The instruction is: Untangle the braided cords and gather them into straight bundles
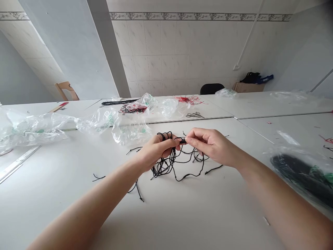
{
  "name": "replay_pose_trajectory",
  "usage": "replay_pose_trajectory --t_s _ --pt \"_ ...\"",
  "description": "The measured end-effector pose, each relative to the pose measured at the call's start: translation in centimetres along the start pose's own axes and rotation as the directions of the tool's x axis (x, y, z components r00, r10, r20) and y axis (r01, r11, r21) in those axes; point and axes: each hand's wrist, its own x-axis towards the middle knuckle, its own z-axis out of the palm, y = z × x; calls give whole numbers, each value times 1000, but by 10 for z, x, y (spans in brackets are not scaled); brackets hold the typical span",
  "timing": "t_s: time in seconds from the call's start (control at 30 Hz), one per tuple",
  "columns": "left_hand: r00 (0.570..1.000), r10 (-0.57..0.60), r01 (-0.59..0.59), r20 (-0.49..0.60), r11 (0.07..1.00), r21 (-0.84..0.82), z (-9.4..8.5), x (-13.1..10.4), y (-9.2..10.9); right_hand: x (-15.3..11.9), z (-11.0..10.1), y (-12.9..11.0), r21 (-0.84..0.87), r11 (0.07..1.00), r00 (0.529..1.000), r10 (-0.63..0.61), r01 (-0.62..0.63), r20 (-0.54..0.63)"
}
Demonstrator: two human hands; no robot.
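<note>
Black braided cord (170,163) hangs in loops from my left hand (161,147), which is closed on it, with some strands looped over the fingers. My right hand (208,142) pinches the same cord at a thicker knotted section (182,141) between the two hands. Several loose cord ends trail below and to both sides, some lying on the white table. Short knotted ends (140,198) rest nearer to me on the left. What exactly the right fingertips grip is partly hidden by the fingers.
Clear plastic bags (130,130) lie across the table's left and middle. Beyond them are red cords (188,100), a black cord bundle (118,102) and scissors (195,115). A metal ruler (19,161) lies left; a bag of black cord (299,170) lies right.
</note>
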Motion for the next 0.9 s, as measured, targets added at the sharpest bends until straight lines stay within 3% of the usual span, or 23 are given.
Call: replay_pose_trajectory --t_s 0.3,0.6,0.9 --pt "999 -20 23 -45 998 67 2 -1 2 -3 0 -5 -22 999 999 -27 26 -26" --pt "996 1 15 -90 985 173 2 -1 0 -2 1 -3 -31 999 1000 29 -28 13" --pt "996 27 -11 -79 979 203 2 -1 1 -1 1 -2 -31 999 1000 19 -18 16"
